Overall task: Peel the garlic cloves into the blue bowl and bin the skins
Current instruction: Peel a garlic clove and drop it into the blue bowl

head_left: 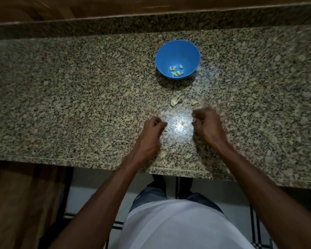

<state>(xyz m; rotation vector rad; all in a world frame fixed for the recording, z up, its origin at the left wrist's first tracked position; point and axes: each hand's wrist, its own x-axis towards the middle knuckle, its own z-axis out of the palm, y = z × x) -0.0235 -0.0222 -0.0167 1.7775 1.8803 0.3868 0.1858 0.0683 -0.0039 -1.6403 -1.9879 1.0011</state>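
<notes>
The blue bowl [177, 51] stands on the granite counter [79, 97] beyond my hands, and several peeled pale green garlic cloves [176, 71] lie in its bottom. A curled garlic skin [175, 101] and a smaller pale piece [194, 103] lie on the counter between the bowl and my hands. My left hand [153, 132] is low over the counter with its fingers curled, and nothing shows in it. My right hand [207, 124] is also curled, with a small pale bit of garlic pinched at its fingertips. Tiny skin scraps [169, 129] lie between the hands.
The counter's front edge [97, 161] runs just under my forearms. A raised granite ledge [151, 22] and a wooden surface border the back. Below the edge are a tiled floor and my white shirt. No bin is in view.
</notes>
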